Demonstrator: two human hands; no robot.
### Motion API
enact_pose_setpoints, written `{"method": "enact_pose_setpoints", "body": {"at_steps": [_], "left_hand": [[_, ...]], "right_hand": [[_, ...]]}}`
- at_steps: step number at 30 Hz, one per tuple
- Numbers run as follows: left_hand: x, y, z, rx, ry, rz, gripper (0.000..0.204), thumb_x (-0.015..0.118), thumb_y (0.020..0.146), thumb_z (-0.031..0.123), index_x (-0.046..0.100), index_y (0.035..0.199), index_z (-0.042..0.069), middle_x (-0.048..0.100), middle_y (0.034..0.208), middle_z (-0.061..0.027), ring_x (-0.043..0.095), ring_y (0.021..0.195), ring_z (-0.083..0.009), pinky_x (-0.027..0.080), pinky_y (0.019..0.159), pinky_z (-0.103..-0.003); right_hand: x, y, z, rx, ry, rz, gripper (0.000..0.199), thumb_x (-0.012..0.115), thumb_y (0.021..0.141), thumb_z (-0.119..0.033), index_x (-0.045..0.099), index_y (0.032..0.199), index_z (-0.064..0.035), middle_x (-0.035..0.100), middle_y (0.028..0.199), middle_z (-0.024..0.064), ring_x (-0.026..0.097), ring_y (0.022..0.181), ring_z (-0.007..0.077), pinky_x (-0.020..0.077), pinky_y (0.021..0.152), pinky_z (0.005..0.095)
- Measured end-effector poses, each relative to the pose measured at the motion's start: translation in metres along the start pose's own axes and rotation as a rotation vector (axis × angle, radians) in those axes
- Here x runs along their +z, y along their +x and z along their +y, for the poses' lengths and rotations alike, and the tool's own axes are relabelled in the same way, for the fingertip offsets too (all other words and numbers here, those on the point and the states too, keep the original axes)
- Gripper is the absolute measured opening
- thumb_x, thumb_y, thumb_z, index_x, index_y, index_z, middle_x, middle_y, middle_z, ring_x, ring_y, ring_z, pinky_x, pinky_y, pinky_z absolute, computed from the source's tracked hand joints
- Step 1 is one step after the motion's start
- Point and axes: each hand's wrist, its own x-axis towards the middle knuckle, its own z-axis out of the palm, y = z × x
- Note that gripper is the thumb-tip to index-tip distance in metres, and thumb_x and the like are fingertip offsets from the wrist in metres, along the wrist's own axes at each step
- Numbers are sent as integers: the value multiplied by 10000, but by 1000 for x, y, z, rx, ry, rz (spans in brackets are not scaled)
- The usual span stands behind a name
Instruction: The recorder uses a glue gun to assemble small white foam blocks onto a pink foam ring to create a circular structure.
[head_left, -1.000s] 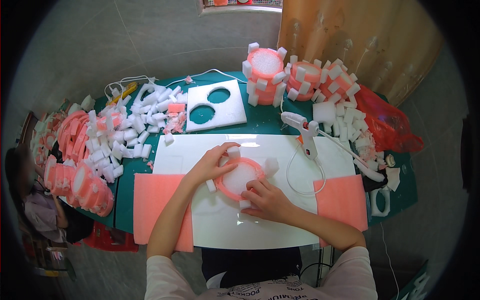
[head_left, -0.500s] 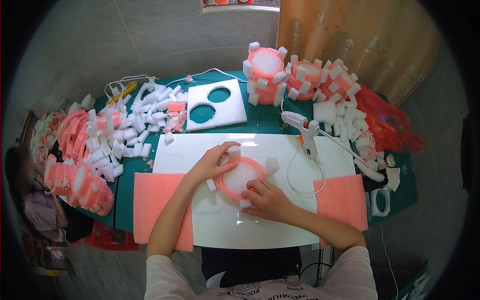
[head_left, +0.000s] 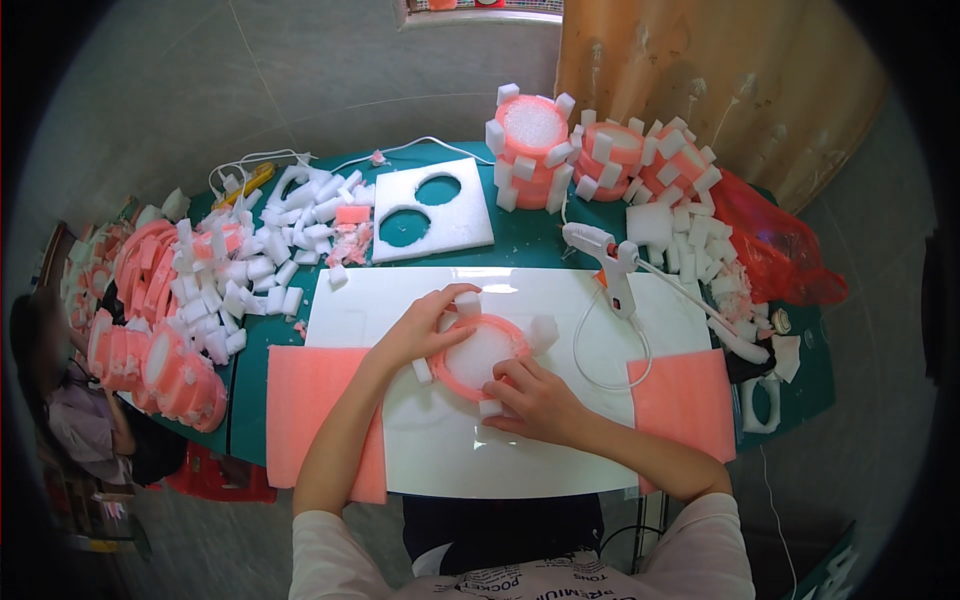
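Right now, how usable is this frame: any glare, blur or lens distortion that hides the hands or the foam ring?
Head view: strong fisheye, so the white board and table edges bow and the corners go black. Soft glare on the board near the glue gun. Left hand, right hand and the pink foam ring are sharp and evenly lit; the person at the left rim is blurred.

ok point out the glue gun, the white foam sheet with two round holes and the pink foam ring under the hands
glue gun (head_left: 606, 252), head view, on its white body.
white foam sheet (head_left: 470, 215), head view, on the solid strip right of the holes.
pink foam ring (head_left: 452, 375), head view, on its lower left rim.
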Motion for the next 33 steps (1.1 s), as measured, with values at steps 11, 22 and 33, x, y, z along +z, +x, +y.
{"method": "enact_pose_setpoints", "body": {"at_steps": [11,22,33], "left_hand": [[1,0,-1,-4,13,0,504,654,760,227,471,1223,153,562,1055,-177,575,949,-301,461,828,-356],[1,0,-2,15,4,7,501,651,761,225,471,1222,146,560,1054,-179,577,946,-299,463,821,-357],[1,1,-2,22,3,12,504,654,758,223,472,1221,145,563,1042,-178,576,939,-299,463,819,-352]], "right_hand": [[0,0,0,1,-5,-3,393,736,664,-252,511,932,-75,477,961,86,488,883,247,450,764,327],[0,0,0,-4,-4,2,386,730,673,-258,511,931,-72,478,958,89,490,886,251,448,766,330],[1,-1,1,7,-11,-6,403,754,665,-276,541,950,-89,494,984,89,509,880,254,468,731,321]]}}
